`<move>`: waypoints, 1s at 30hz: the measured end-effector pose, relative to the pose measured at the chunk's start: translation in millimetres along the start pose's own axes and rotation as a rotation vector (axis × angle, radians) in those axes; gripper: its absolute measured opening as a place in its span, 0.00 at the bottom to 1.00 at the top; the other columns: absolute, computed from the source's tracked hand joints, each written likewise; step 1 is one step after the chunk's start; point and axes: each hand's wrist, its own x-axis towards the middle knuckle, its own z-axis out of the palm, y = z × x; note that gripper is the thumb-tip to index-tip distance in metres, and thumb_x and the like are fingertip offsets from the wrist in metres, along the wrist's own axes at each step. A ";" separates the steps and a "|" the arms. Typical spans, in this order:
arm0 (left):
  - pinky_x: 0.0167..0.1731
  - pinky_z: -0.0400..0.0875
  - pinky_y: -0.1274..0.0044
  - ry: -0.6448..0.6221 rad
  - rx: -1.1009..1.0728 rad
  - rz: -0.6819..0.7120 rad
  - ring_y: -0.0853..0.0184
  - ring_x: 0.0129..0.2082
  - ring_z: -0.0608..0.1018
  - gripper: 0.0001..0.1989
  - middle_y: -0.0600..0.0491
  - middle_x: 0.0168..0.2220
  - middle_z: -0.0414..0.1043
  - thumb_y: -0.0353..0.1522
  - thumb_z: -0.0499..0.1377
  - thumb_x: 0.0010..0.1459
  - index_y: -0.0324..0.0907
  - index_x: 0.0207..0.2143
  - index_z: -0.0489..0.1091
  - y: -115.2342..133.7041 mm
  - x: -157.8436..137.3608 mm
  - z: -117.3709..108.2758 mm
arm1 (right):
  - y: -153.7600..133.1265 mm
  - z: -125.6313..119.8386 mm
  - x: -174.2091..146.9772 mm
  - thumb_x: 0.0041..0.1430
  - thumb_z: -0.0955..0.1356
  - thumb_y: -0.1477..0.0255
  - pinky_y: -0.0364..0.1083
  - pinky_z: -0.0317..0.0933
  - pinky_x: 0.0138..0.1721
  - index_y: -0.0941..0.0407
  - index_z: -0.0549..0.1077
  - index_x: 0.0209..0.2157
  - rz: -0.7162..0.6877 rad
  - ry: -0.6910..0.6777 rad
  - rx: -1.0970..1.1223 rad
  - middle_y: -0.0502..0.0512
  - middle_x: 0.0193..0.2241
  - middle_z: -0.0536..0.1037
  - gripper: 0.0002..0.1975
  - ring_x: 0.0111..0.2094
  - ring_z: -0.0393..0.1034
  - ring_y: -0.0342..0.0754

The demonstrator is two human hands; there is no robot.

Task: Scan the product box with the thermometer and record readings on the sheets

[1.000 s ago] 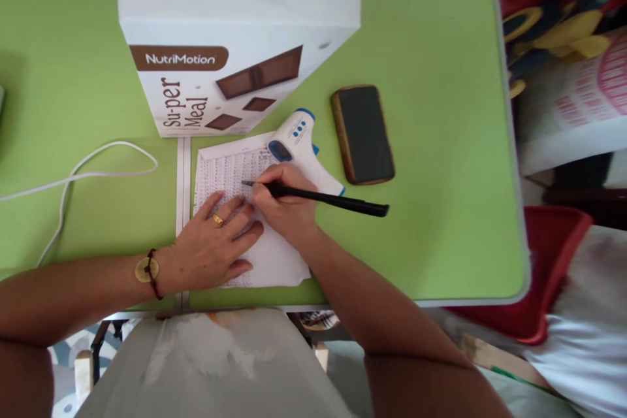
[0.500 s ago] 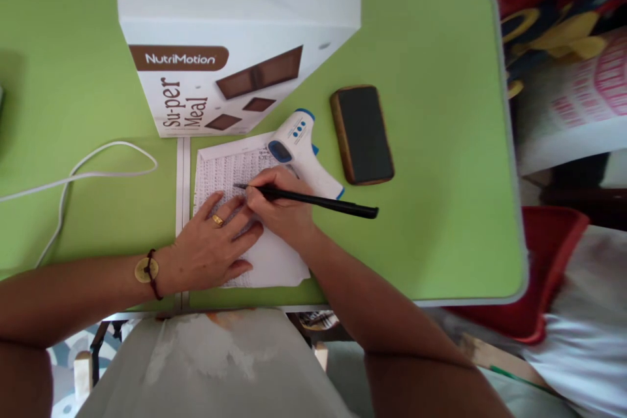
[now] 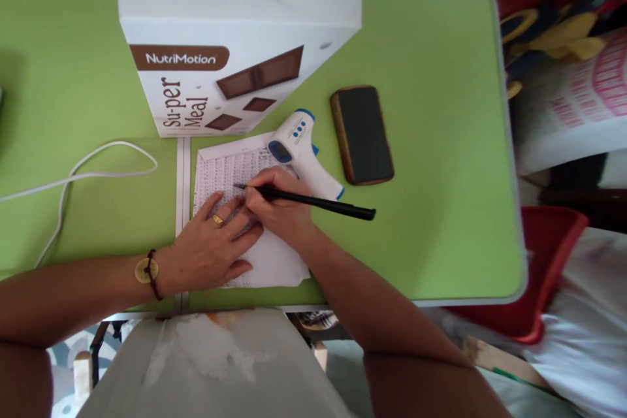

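A sheet of paper (image 3: 279, 260) covered in small rows of writing lies on the green table. My left hand (image 3: 218, 238) rests flat on it with fingers spread, a ring on one finger and a corded bracelet at the wrist. My right hand (image 3: 281, 206) grips a black pen (image 3: 333, 204), its tip on or just above the written rows. A white and blue infrared thermometer (image 3: 306, 157) lies across the paper's upper right corner, just beyond my right hand. Part of the writing is hidden under both hands.
A large white NutriMotion box (image 3: 235, 32) stands behind the paper. To the right lies a dark phone (image 3: 365, 135) in a brown case. A white cable (image 3: 112, 174) loops over the left of the green table (image 3: 441, 144). A red plastic container (image 3: 553, 261) sits beyond the right edge.
The pen's rear end has shifted slightly to the left with a small movement of my right hand. My left hand and the paper stay in place.
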 end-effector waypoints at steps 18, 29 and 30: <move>0.61 0.58 0.52 0.003 0.007 0.002 0.46 0.61 0.63 0.30 0.38 0.59 0.62 0.43 0.64 0.59 0.36 0.58 0.64 0.3 -0.5 0.0 | 0.4 -0.1 -0.5 0.52 0.65 0.77 0.42 0.61 0.24 0.53 0.67 0.25 0.018 0.022 -0.014 0.44 0.20 0.71 0.05 0.21 0.64 0.41; 0.61 0.58 0.51 0.002 0.008 0.004 0.45 0.60 0.63 0.31 0.37 0.59 0.62 0.43 0.64 0.59 0.35 0.59 0.64 0.2 -0.2 0.0 | 0.4 -2.4 -0.1 0.51 0.65 0.75 0.42 0.61 0.22 0.53 0.67 0.25 0.064 -0.018 0.010 0.45 0.19 0.69 0.03 0.20 0.63 0.42; 0.61 0.58 0.51 0.001 0.007 0.003 0.45 0.60 0.63 0.31 0.37 0.59 0.62 0.43 0.64 0.59 0.35 0.59 0.64 0.3 -0.1 -0.2 | 0.3 -2.2 0.0 0.51 0.65 0.75 0.42 0.61 0.22 0.53 0.66 0.25 0.062 -0.007 0.006 0.45 0.19 0.69 0.04 0.20 0.63 0.42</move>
